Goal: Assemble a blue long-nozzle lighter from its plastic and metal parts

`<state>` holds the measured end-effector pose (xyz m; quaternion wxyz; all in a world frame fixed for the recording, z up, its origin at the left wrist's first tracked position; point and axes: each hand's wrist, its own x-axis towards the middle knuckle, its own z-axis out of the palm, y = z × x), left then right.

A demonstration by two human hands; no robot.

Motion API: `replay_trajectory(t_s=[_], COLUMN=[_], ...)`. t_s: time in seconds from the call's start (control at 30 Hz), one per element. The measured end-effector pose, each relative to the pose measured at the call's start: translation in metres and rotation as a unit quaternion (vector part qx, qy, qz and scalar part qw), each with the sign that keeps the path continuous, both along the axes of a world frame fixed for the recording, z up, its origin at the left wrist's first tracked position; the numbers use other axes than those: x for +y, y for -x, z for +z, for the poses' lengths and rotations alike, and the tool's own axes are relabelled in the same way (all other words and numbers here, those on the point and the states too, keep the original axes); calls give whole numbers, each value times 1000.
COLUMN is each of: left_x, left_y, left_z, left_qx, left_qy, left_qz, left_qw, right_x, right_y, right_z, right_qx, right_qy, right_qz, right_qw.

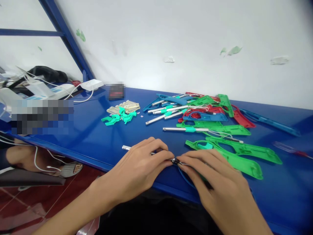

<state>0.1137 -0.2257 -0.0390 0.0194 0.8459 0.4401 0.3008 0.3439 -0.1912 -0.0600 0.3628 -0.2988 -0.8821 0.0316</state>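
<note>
Left hand and right hand meet over a blue bench, fingers pinching a small dark part; green casings lie beyond the right fingers.

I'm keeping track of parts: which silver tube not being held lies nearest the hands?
The front teal-sleeved tube, just beyond the left hand. It lies apart, while the other unheld tubes are bunched farther back.
</note>
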Motion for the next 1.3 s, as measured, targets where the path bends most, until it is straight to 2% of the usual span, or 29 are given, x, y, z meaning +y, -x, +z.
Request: replay_trajectory(t_s=[0.3, 0.57, 0.9, 1.3], left_x=[-1, -1, -1, 0], left_y=[2, 3, 1, -3], left_z=[-2, -6, -1, -2], left_qx=[33, 21, 16, 18], left_qy=[-25, -29, -44, -54], left_qz=[-1, -1, -13, -16], left_qw=[999, 999, 999, 998], right_x=[-1, -1, -2, -3], right_y=[-2, -3, -2, 0], right_z=[0, -1, 0, 2], right_qx=[-1, -3, -3, 0], right_qy=[0, 7, 27, 24], right_qz=[3, 0, 0, -8], right_qw=[1000, 1000, 1000, 1000])
